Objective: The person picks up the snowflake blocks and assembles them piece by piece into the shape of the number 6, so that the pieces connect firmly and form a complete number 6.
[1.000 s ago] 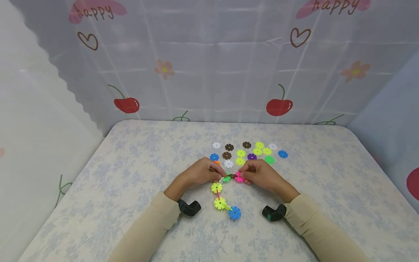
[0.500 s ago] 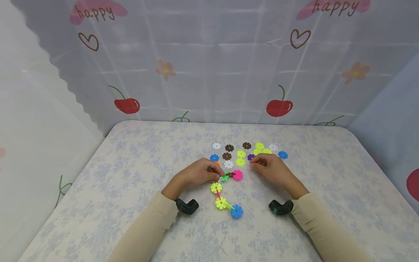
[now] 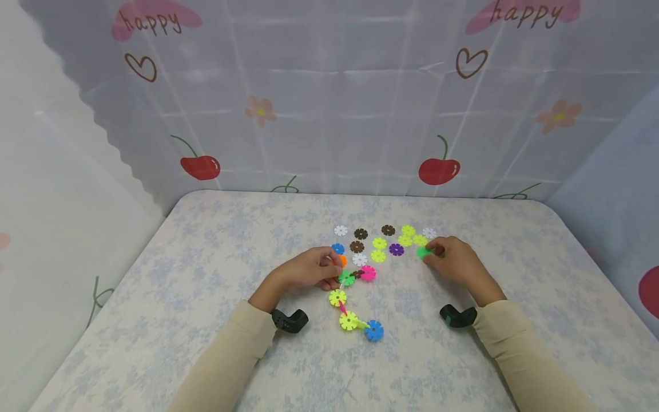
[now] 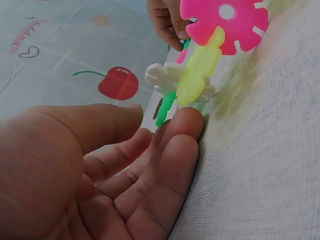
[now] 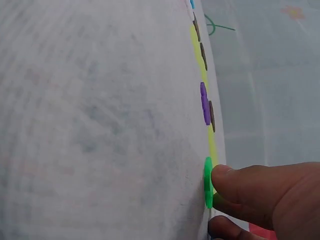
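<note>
A chain of joined snowflake discs bends across the table, with a blue disc point(image 3: 374, 330) at its near end, then yellow discs point(image 3: 348, 320) and a pink disc point(image 3: 368, 273) at its far end. My left hand point(image 3: 311, 269) rests beside the chain's green disc point(image 3: 346, 278), thumb and fingers apart. In the left wrist view, the fingertips lie just below a white disc point(image 4: 162, 76) and a yellow disc point(image 4: 200, 70). To the right, my right hand point(image 3: 455, 260) pinches the edge of a loose green snowflake disc point(image 5: 208, 182) with thumb and finger, low at the table.
Loose discs lie flat behind the chain: several yellow point(image 3: 378, 243), brown point(image 3: 357, 246) and white ones point(image 3: 360, 260), plus a purple one point(image 3: 396, 249). An orange disc point(image 3: 341, 261) is partly behind my left hand. A printed curtain point(image 3: 329, 114) stands beyond the table.
My right hand has let go of the chain's pink disc and moved right to the loose green disc. The chain's far end has shifted slightly left, and my left fingers have loosened beside it.
</note>
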Available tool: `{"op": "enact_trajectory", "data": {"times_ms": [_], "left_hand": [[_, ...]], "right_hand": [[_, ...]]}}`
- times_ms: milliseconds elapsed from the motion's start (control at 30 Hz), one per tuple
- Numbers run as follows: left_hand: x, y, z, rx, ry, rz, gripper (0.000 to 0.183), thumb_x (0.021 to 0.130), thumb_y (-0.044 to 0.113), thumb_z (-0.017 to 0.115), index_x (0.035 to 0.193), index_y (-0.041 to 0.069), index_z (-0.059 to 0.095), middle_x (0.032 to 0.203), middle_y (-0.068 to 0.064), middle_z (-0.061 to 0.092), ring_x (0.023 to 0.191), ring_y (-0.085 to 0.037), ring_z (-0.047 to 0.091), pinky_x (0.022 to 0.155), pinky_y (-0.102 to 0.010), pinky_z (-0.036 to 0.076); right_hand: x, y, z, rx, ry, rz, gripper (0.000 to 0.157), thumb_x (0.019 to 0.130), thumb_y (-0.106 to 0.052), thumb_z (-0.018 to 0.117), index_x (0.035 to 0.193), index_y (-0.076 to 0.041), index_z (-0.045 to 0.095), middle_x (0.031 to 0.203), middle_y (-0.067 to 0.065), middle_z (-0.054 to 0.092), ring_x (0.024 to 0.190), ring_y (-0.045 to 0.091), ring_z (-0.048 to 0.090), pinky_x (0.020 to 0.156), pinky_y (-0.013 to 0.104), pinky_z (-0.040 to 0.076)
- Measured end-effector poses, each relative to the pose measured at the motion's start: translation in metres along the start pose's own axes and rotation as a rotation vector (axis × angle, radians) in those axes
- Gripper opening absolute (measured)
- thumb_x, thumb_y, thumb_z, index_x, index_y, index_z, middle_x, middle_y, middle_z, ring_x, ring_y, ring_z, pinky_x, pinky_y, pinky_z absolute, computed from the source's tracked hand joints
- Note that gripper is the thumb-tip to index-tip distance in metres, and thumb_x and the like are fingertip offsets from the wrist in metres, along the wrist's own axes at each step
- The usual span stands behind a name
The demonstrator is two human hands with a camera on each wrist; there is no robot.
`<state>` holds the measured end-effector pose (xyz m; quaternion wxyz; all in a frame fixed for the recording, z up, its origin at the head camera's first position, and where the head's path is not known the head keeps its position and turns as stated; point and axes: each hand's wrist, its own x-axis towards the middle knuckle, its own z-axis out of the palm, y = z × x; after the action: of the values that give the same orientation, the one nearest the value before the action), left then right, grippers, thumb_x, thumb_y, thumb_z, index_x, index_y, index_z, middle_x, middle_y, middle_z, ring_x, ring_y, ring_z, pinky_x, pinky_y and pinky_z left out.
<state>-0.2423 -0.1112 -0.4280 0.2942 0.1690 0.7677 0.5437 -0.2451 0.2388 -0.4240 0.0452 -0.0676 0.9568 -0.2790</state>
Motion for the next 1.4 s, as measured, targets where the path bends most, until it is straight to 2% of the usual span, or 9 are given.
{"op": "enact_trajectory", "data": {"times_ms": [167,267,467,600,733,900,1100,1400], "left_hand": [[0.0,0.0,0.001,0.021,0.007,0.007,0.023,0.103,0.007,0.059,0.124,-0.001,0.062,0.089,-0.013,0.069,0.075,-0.019,0.067,0.071,-0.03,0.057],[0.0,0.0,0.002,0.029,0.013,0.016,0.023,0.102,0.004,0.059,0.123,-0.001,0.065,0.088,-0.011,0.068,0.074,-0.018,0.066,0.07,-0.029,0.056],[-0.002,0.0,0.004,0.051,0.025,0.022,0.02,0.102,0.004,0.06,0.12,-0.002,0.068,0.085,-0.01,0.069,0.073,-0.017,0.064,0.07,-0.028,0.055],[-0.002,-0.001,0.004,0.053,0.029,0.017,0.017,0.101,0.004,0.062,0.115,-0.002,0.069,0.085,-0.01,0.069,0.073,-0.016,0.064,0.07,-0.028,0.056],[-0.001,-0.002,0.004,0.008,0.046,0.0,0.016,0.1,0.002,0.063,0.113,-0.004,0.069,0.087,-0.012,0.07,0.073,-0.016,0.066,0.072,-0.03,0.058],[0.001,-0.002,0.005,-0.049,0.082,-0.027,0.016,0.099,0.001,0.064,0.113,-0.005,0.068,0.09,-0.013,0.069,0.074,-0.017,0.068,0.074,-0.031,0.059],[0.003,-0.002,0.007,-0.064,0.102,-0.033,0.019,0.1,0.0,0.063,0.117,-0.006,0.067,0.094,-0.013,0.069,0.077,-0.016,0.069,0.075,-0.031,0.059],[0.003,-0.001,0.008,-0.045,0.103,-0.021,0.026,0.101,0.001,0.06,0.126,-0.001,0.069,0.098,-0.011,0.069,0.081,-0.015,0.069,0.075,-0.029,0.058]], "right_hand": [[0.002,0.003,0.001,0.006,0.003,0.013,0.027,0.098,-0.019,0.067,0.116,0.001,0.067,0.107,0.018,0.064,0.099,0.035,0.058,0.083,0.051,0.049],[0.003,0.004,0.001,0.013,-0.003,0.017,0.023,0.097,-0.017,0.068,0.112,0.0,0.067,0.104,0.016,0.063,0.096,0.033,0.058,0.081,0.049,0.049],[0.003,0.002,0.0,0.046,-0.04,0.003,0.023,0.096,-0.013,0.069,0.115,-0.001,0.067,0.103,0.015,0.06,0.094,0.032,0.055,0.08,0.048,0.048],[0.0,-0.001,0.0,0.094,-0.037,-0.016,0.014,0.095,-0.012,0.07,0.105,-0.003,0.065,0.098,0.011,0.062,0.09,0.029,0.056,0.077,0.044,0.047],[-0.003,-0.008,0.004,0.168,-0.051,-0.089,0.01,0.095,-0.01,0.07,0.094,-0.007,0.061,0.091,0.006,0.061,0.086,0.025,0.055,0.073,0.038,0.046],[-0.007,-0.021,0.013,0.219,-0.068,-0.199,0.007,0.095,-0.005,0.07,0.097,-0.008,0.064,0.093,0.005,0.064,0.086,0.023,0.06,0.072,0.037,0.051],[-0.01,-0.034,0.024,0.23,-0.076,-0.197,0.006,0.094,-0.007,0.072,0.093,-0.009,0.065,0.094,0.003,0.065,0.086,0.023,0.061,0.07,0.036,0.052],[-0.015,-0.044,0.036,0.213,-0.063,-0.27,0.012,0.09,-0.005,0.075,0.087,-0.012,0.066,0.084,-0.003,0.064,0.077,0.017,0.061,0.068,0.036,0.052]]}}
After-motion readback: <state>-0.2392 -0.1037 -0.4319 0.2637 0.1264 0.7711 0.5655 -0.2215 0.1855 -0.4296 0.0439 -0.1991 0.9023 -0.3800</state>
